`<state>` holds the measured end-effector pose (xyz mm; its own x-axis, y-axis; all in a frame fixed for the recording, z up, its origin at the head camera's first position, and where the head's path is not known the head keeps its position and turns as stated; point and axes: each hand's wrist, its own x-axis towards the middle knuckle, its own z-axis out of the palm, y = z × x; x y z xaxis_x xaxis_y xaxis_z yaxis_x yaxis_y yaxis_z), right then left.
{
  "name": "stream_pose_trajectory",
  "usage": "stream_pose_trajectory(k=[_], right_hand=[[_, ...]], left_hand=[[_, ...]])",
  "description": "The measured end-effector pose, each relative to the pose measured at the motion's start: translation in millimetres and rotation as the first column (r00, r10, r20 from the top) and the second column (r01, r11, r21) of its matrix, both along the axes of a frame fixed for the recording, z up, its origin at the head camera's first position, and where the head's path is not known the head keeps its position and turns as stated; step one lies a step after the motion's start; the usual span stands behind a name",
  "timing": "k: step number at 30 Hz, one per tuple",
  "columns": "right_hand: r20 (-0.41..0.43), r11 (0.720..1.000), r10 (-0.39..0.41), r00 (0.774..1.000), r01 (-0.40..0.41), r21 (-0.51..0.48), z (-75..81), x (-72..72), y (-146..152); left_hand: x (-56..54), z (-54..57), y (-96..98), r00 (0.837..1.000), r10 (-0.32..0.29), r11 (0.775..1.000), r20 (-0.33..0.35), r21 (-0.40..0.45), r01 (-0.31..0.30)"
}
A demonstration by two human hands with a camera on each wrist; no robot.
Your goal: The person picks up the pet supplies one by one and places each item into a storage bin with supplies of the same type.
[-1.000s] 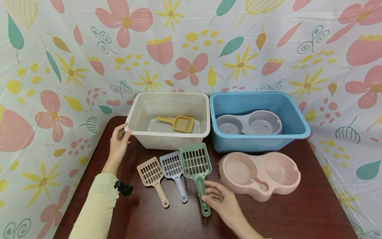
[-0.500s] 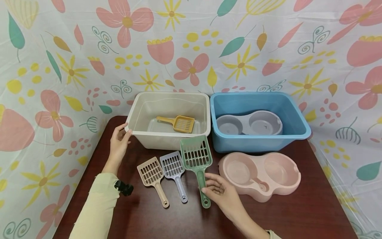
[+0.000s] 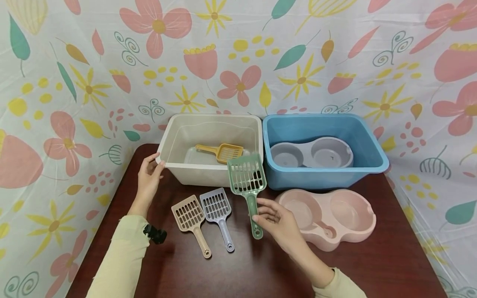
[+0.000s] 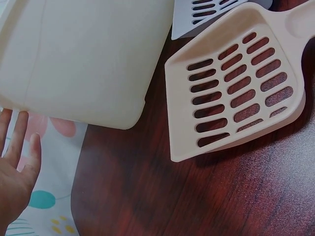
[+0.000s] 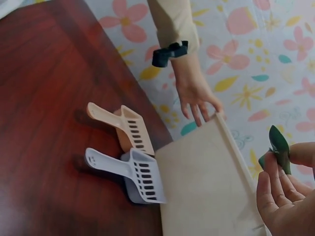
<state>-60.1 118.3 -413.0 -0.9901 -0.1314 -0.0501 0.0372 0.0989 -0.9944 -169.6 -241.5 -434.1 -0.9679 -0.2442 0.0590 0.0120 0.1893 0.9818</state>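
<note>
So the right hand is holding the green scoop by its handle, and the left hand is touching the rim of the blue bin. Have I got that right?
Not quite: the left hand is touching the rim of the beige bin, as the head view shows. The right hand is indeed holding the green scoop by its handle.

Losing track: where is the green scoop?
In the head view, the right hand holds the green scoop just right of centre, its slotted end overlapping the right end of the beige bin.
</note>
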Motion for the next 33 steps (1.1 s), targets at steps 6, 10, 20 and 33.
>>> stream_pose_trajectory(k=[6, 10, 20, 33], right_hand=[[-0.026, 0.999, 0.001, 1.000, 0.000, 0.033, 2.6, -15.2, 1.0], [-0.027, 0.998, 0.007, 1.000, -0.005, 0.069, 4.1, -24.5, 0.6], [-0.008, 0.998, 0.005, 1.000, -0.005, 0.060, 14.8, -47.5, -4.7], [-0.011, 0.984, 0.016, 1.000, -0.014, 0.176, 26.1, -77.5, -7.0]], left_hand=[[-1.5, 0.6, 0.9, 1.000, 0.008, 1.000, -0.001, -0.001, -0.008], [-1.7, 0.6, 1.8, 1.000, 0.019, 1.000, 0.009, 0.001, -0.019], [-5.8, -10.1, -2.7, 1.000, 0.024, 1.000, -0.002, 0.010, -0.024], [-1.8, -3.4, 1.2, 1.000, 0.023, 1.000, 0.002, 0.011, -0.023]])
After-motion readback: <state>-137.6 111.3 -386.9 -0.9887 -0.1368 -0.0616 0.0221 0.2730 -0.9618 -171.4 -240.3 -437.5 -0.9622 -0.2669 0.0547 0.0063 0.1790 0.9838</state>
